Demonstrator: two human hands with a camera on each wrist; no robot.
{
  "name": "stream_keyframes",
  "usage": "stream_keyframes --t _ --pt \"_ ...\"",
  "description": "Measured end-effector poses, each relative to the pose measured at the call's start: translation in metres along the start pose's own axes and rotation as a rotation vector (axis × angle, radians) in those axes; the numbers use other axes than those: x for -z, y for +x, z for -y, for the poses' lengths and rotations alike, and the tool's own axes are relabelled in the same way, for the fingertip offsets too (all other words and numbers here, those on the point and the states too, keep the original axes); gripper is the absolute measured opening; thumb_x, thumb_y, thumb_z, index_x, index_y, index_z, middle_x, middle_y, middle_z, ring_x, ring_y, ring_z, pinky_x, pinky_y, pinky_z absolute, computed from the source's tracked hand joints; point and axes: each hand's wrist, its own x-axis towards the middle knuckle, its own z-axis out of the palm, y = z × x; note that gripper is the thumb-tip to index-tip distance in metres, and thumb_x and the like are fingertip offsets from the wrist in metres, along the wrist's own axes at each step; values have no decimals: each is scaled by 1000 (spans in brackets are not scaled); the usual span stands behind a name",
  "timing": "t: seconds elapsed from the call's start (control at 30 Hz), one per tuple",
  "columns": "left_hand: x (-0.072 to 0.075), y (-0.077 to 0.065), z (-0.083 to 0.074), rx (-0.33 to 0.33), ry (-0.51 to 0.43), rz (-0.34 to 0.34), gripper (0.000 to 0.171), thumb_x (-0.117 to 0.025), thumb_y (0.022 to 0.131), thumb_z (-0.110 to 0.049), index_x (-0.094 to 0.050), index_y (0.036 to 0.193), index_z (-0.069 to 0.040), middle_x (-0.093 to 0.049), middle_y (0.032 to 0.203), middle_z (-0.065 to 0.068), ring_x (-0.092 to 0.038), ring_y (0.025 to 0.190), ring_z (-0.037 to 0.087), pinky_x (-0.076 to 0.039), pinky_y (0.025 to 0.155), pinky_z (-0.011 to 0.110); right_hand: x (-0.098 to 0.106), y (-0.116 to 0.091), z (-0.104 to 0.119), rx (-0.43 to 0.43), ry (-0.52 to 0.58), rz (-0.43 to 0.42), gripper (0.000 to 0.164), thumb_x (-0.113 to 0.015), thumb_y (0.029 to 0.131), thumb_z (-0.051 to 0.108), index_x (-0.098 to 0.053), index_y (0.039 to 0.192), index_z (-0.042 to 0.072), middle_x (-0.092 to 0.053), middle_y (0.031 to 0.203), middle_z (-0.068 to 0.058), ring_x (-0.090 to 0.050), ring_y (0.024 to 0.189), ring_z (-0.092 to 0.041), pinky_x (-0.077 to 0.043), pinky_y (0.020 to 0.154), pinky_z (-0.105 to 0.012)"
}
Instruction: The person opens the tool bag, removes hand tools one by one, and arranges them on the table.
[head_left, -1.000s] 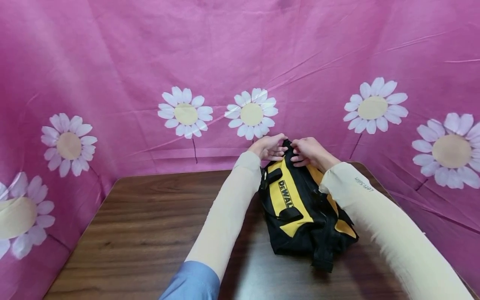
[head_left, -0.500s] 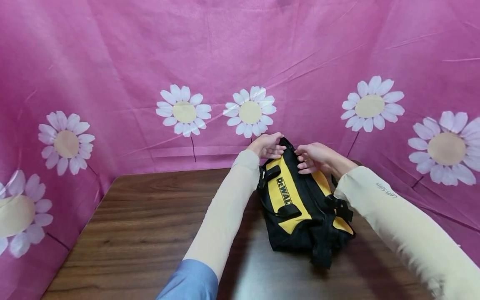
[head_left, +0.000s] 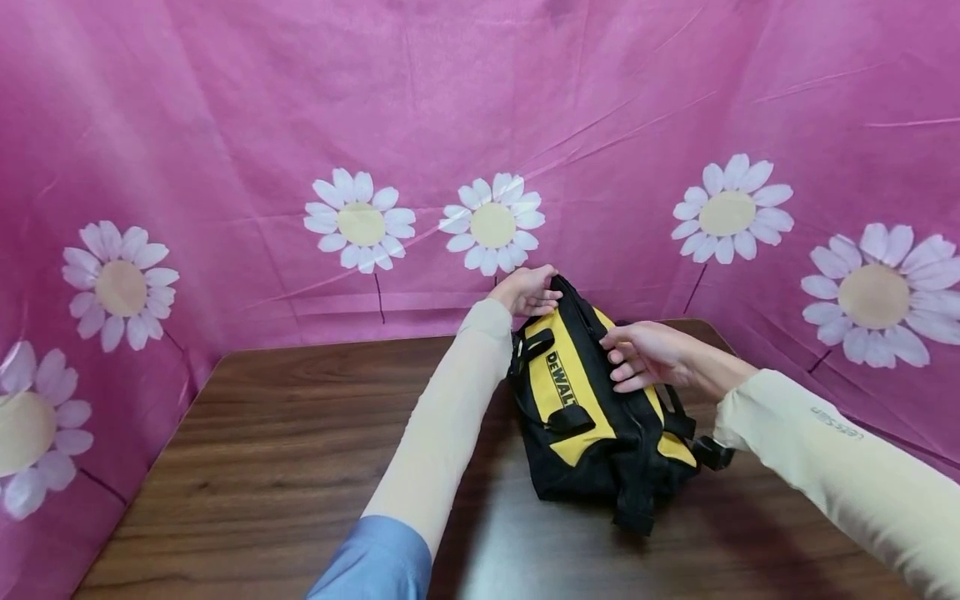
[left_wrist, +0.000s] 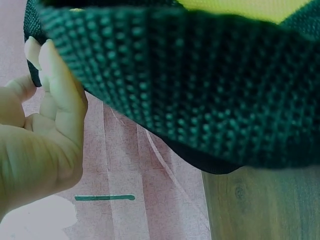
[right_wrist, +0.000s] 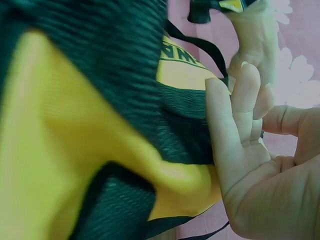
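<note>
A black and yellow DeWalt tool bag [head_left: 562,379] lies on the wooden table, its long zipper line [head_left: 581,312] running from the far end toward me. At the far end, my left hand [head_left: 528,292] pinches the black end tab of the bag between thumb and fingers; in the left wrist view part of the tab [left_wrist: 32,22] shows beside the fingertips. Over the middle of the zipper, my right hand [head_left: 651,354] has thumb and forefinger pinched together. The zipper pull itself is hidden by those fingers. The other right fingers are loosely bent beside the bag's top.
The brown wooden table [head_left: 300,450] extends left of the bag. Behind it hangs a pink cloth [head_left: 262,125] with white daisies. Black carry straps [head_left: 570,419] loop on the bag's side. A small black device [head_left: 712,452] sits at my right wrist.
My right hand has drawn back along the zipper, from beside the left hand toward me and to the right. The left hand stays at the bag's far end.
</note>
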Motion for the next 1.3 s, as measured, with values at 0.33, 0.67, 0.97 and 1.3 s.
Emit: stream_keyframes --t 0.33,0.67,0.97,1.3 --pt "0 4 -2 3 -10 -18 22 -50 105 -30 -51 99 -9 -71 81 5 -64 62 15 -59 59 23 -2 -27 -19 29 -16 32 40 -44 105 22 -38 133 -6 -58 81 -2 -71 75 -20 -62 81 -41" --pt "-2 2 -3 -18 -36 -38 26 -50 106 -30 -53 95 -7 -72 83 7 -64 63 18 -61 67 26 -1 -50 -19 63 -66 28 36 -47 104 23 -39 130 -1 -58 74 2 -71 73 -17 -57 57 -23" --pt "5 -26 -9 -27 50 -15 37 -57 106 -33 -61 131 -5 -72 96 7 -62 71 16 -59 72 25 -3 -45 -25 55 -8 30 44 -48 105 25 -35 136 -2 -62 77 0 -72 73 -18 -62 68 -32" --pt "-17 -87 10 45 304 192 41 -66 99 -43 -73 100 -2 -69 82 5 -60 64 16 -57 61 27 -3 -41 -32 68 20 31 37 -51 104 27 -44 129 1 -61 74 0 -68 63 -13 -62 66 -32"
